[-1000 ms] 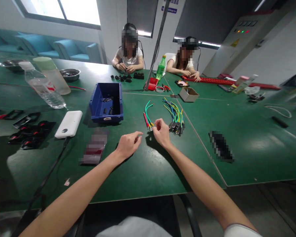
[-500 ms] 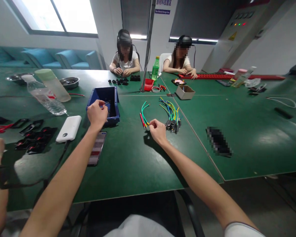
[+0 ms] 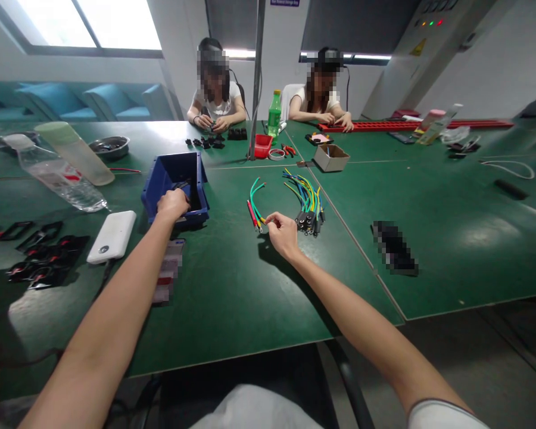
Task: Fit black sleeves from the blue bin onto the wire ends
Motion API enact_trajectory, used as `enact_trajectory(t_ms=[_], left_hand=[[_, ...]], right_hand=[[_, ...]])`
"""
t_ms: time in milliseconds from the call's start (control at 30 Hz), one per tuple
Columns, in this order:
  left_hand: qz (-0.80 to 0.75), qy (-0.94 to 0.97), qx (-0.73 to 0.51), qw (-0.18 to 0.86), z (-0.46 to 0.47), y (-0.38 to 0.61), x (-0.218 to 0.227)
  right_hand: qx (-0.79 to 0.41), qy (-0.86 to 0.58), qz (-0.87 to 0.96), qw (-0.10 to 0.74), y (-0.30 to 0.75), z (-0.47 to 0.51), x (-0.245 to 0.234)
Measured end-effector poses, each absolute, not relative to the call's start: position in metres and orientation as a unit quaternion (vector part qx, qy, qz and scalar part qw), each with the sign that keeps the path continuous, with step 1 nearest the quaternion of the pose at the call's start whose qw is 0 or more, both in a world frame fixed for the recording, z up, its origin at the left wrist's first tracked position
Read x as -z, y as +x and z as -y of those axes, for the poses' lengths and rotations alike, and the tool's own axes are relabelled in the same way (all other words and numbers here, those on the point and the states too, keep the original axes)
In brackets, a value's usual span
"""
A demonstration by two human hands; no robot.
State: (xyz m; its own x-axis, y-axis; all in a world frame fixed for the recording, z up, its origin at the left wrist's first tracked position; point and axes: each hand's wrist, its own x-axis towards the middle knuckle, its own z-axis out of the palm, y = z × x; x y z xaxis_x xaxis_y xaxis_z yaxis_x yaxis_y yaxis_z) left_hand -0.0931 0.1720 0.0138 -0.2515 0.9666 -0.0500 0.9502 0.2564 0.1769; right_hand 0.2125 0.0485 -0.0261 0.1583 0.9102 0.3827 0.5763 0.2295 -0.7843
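Observation:
My left hand (image 3: 173, 204) reaches over the near rim of a blue plastic bin (image 3: 150, 186), fingers down inside it and mostly hidden. Small dark pieces (image 3: 185, 183) lie in that bin. My right hand (image 3: 283, 233) is closed in a pinch at the lower, yellow-banded end of a green wire (image 3: 254, 199), just above the table. Beside that wire are red-sleeved leads (image 3: 252, 214) with metal ends. Right of the hand lies a bundle of green, yellow and blue wires (image 3: 311, 199) with black sleeves and ring terminals.
On the left are a white power bank (image 3: 112, 236), a clear bottle (image 3: 60, 176) and black parts (image 3: 49, 259). A phone (image 3: 168, 271) lies below the bin, another (image 3: 393, 248) to the right. A cardboard box (image 3: 331, 159) and a pole (image 3: 256, 83) stand ahead; two people sit opposite.
My left hand has lowered from above the bin's edge into the bin. My right hand keeps its pinch at the green wire. The view has shifted slightly.

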Motion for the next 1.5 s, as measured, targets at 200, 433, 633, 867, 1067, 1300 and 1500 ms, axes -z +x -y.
enact_trajectory(t_ms=[200, 433, 633, 867, 1067, 1300, 1500], left_hand=[[-0.784, 0.608, -0.075, 0.100, -0.172, -0.100, -0.009], [-0.789, 0.597, -0.122, 0.085, -0.164, -0.093, -0.013], [-0.781, 0.584, -0.221, -0.014, -0.145, -0.083, -0.024], [-0.706, 0.601, -0.363, -0.088, -0.109, -0.063, -0.039], [-0.561, 0.662, -0.494, -0.059, -0.052, -0.019, -0.039], [-0.407, 0.787, -0.458, 0.072, 0.009, 0.023, 0.000], [-0.404, 0.814, -0.373, 0.187, 0.017, 0.028, 0.031]], right_hand=[[-0.204, -0.578, 0.606, 0.507, 0.214, -0.054, 0.030], [-0.206, -0.585, 0.606, 0.498, 0.213, -0.057, 0.030], [-0.207, -0.593, 0.595, 0.501, 0.214, -0.059, 0.032], [-0.207, -0.606, 0.602, 0.478, 0.214, -0.061, 0.034], [-0.200, -0.595, 0.619, 0.472, 0.215, -0.064, 0.038], [-0.186, -0.611, 0.632, 0.440, 0.211, -0.062, 0.035], [-0.125, -0.643, 0.672, 0.346, 0.204, -0.063, 0.034]])
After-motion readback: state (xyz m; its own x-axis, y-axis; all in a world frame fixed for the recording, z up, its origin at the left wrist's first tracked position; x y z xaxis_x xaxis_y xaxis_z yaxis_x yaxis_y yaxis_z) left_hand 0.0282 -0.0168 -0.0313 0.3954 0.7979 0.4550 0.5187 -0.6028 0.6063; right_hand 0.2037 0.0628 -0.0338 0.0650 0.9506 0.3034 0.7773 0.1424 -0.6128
